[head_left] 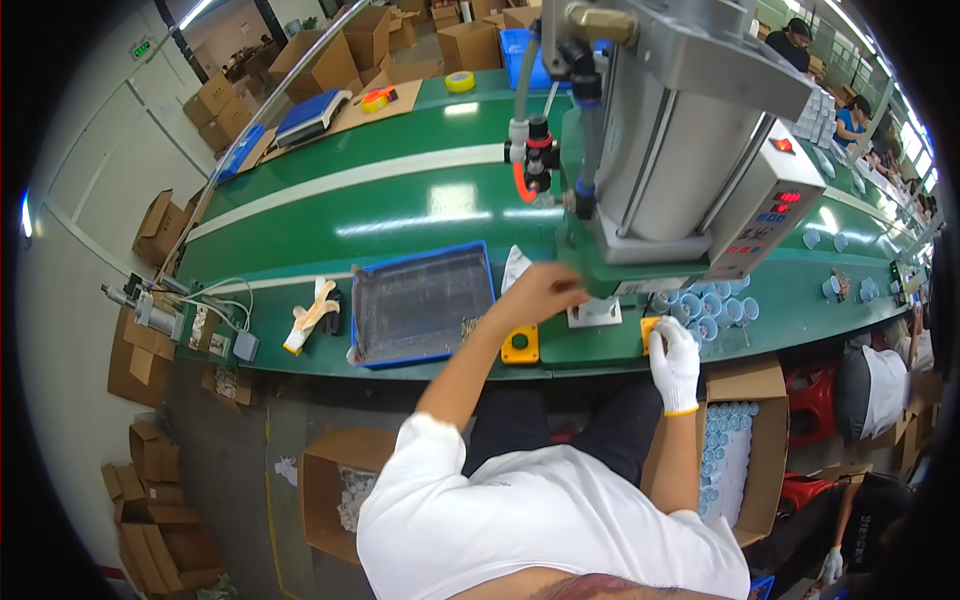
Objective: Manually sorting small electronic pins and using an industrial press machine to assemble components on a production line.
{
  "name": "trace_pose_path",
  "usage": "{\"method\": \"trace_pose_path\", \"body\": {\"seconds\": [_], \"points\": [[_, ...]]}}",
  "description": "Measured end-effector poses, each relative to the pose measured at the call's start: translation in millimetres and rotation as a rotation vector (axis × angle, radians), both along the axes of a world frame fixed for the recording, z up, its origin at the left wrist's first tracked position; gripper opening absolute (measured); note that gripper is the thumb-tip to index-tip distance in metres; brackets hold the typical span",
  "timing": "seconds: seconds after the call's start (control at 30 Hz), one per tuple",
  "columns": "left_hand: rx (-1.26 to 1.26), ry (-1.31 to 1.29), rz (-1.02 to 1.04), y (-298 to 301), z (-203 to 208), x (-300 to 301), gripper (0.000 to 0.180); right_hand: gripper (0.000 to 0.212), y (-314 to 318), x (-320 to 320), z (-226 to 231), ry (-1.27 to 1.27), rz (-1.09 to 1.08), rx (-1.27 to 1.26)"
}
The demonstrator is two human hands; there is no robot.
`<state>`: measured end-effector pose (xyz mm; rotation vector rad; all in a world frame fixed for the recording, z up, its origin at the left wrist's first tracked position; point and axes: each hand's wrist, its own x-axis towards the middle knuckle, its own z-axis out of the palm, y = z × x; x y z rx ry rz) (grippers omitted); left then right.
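Note:
My left hand [542, 290] is bare and reaches to the metal fixture [597, 312] under the press [660, 150]. Its fingers are curled together; whatever they pinch, if anything, is too small to make out. My right hand [675, 368] wears a white glove and is closed beside a yellow button box [648, 335], just in front of several light-blue cups [712, 305]. Its fingertips hide what they hold or touch. Left of the fixture stands a second yellow box with a dark button [520, 344].
A blue-rimmed tray [357, 318] with small parts lies left of me, beside a pale glove [312, 315]. Open cartons flank my legs, the right carton [776, 440] holding blue cups. A scale [310, 115] and tape roll [460, 82] sit farther back. Other people work at right.

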<state>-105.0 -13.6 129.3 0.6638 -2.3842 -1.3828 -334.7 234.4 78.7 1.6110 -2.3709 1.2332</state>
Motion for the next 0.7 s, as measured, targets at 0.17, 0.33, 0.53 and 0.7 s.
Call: {"method": "trace_pose_path", "body": {"seconds": [0.17,0.33,0.53,0.7], "points": [[-0.423,0.152,0.380,78.8,-88.6,80.7,0.020,0.011,-6.6,26.4,-5.8,0.176,-0.048,-0.136],[-0.701,0.322,0.485,78.8,-101.9,89.9,0.021,0.014,-14.5,4.6,-1.5,0.051,-0.061,-0.023],[-0.910,0.251,0.468,68.7,-87.9,92.3,0.025,0.016,-7.5,4.2,6.8,0.159,-0.015,0.002],[-0.568,0.181,0.517,22.1,-91.8,116.0,0.015,0.028,-4.4,13.7,9.0,-0.040,-0.039,0.077]]}}
